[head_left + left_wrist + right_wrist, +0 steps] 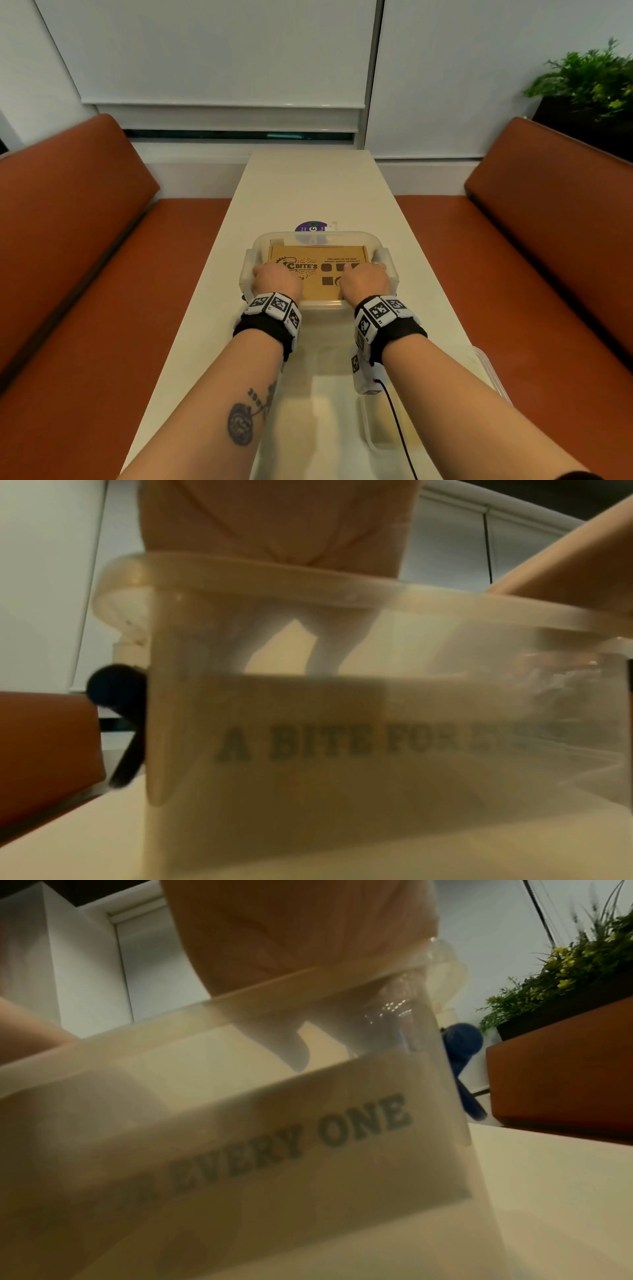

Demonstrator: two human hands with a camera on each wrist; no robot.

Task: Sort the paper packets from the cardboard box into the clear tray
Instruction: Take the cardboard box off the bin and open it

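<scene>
Zero packets visible: the cardboard box (317, 274) is closed and sits inside a clear tub (385, 255) on the table (308, 192); sorting seems not yet begun.
Left hand (274, 278): reaches down into the tub at the box's left end, fingers bent; whether it grips the box cannot be told.
Right hand (364, 279): the same at the right end, grip unclear.
Clear tray (486, 368): near the person, under the right forearm, seemingly unfilled.
</scene>
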